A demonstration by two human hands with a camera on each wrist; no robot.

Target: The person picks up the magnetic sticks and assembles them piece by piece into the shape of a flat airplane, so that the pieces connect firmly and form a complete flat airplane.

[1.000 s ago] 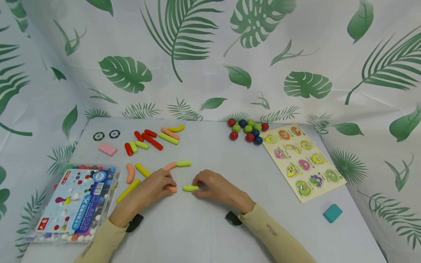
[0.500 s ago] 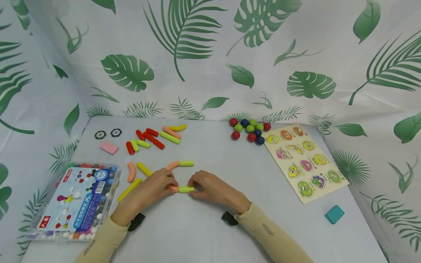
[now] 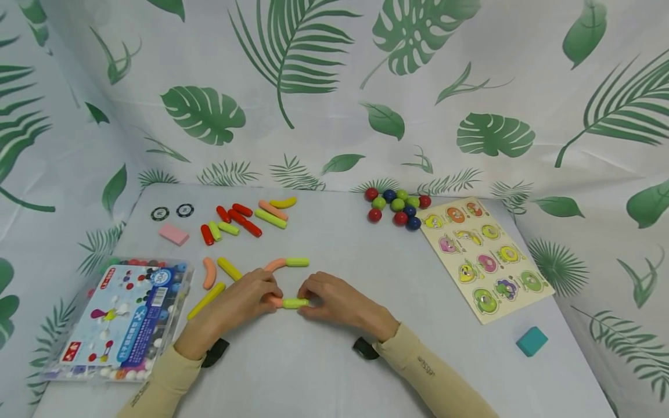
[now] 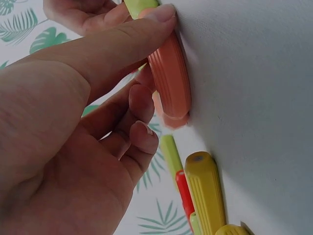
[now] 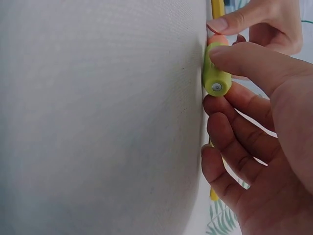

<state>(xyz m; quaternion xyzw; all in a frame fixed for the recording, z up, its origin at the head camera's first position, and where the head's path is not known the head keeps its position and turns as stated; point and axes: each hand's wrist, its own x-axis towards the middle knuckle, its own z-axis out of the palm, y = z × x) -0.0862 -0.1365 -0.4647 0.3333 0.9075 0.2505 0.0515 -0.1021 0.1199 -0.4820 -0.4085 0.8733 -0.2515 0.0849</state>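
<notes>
My left hand (image 3: pixel 248 299) pinches a curved orange magnetic stick (image 4: pixel 171 78) between thumb and fingers, low over the table. A short green magnetic stick (image 5: pixel 216 73) is held by my right hand (image 3: pixel 337 299), with the thumb on top; a small metal disc shows in its near end. The two sticks meet end to end between the hands. Just beyond them lies a similar pair, a curved orange stick (image 3: pixel 275 264) against a green stick (image 3: pixel 297 262). Beside the left hand are two yellow sticks (image 3: pixel 206 301) and another curved orange stick (image 3: pixel 209 273).
A clear box of coloured balls (image 3: pixel 120 316) stands at left. Behind are a pink block (image 3: pixel 173 234), two round chips (image 3: pixel 185 210) and several red sticks (image 3: pixel 245 223). Coloured balls (image 3: pixel 398 205), a fruit puzzle board (image 3: pixel 478 261) and a teal block (image 3: pixel 532 341) lie at right.
My right hand has moved left with the green stick, closing the gap to the orange stick, so their ends now meet. The left hand stays almost still. Little differs over the last half second.
</notes>
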